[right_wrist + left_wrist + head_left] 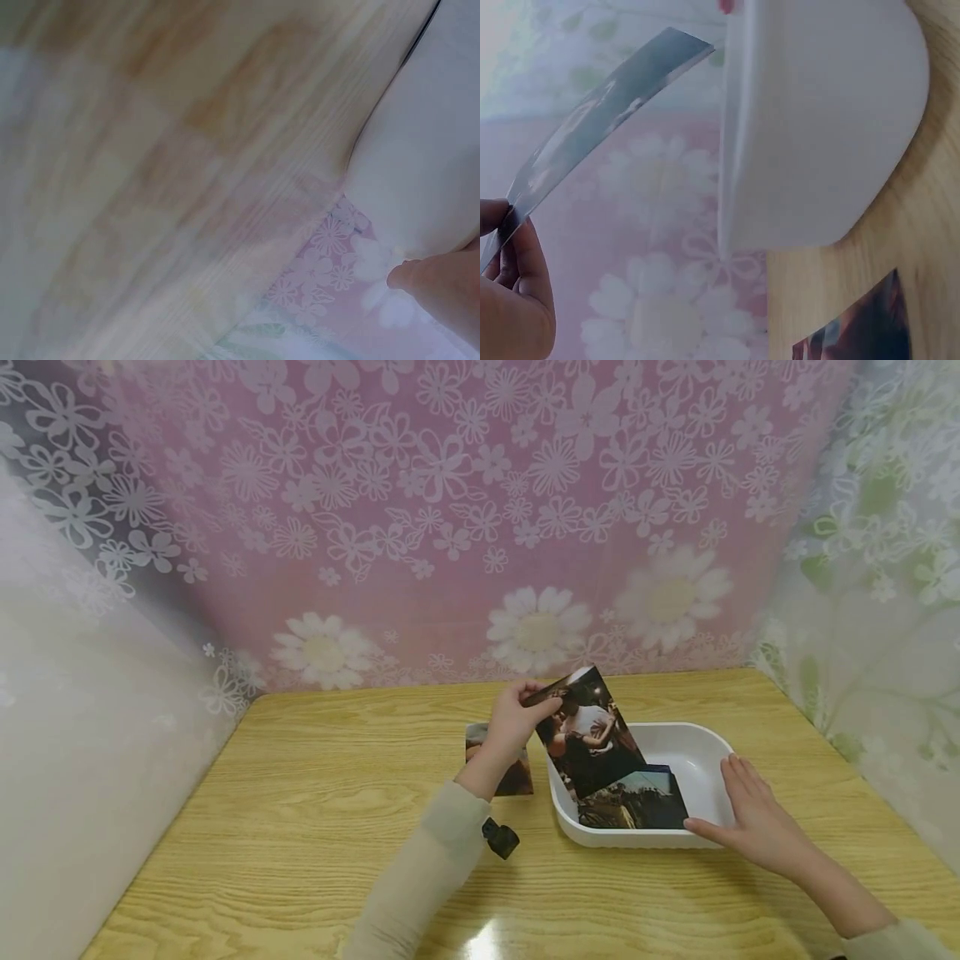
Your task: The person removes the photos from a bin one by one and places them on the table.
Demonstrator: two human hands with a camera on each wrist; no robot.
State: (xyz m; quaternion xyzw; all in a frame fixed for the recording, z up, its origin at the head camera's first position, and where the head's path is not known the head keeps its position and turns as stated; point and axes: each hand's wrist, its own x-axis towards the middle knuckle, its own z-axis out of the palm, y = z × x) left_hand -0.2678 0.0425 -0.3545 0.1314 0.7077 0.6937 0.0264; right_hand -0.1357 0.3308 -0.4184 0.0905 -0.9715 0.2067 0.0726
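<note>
My left hand (517,717) pinches a photo print (588,735) at its upper left corner, thumb on the front face. Tilted over the left side of a white plastic tub (637,838), this print shows people embracing. In the left wrist view, the held print (592,120) appears bowed and nearly edge-on. Inside the tub lie other prints, the top one (637,802) a dark landscape, partly covered by the held one. My right hand (761,827) rests against the tub's right front corner with fingers straight; the right wrist view catches only a fingertip (409,276) near the tub wall.
Another photo print (517,779) lies on the wooden table (322,810) left of the tub, partly behind my left forearm. A small black device (501,839) sits beside the left sleeve. Flowered cloth (450,527) hangs behind the table and at its sides.
</note>
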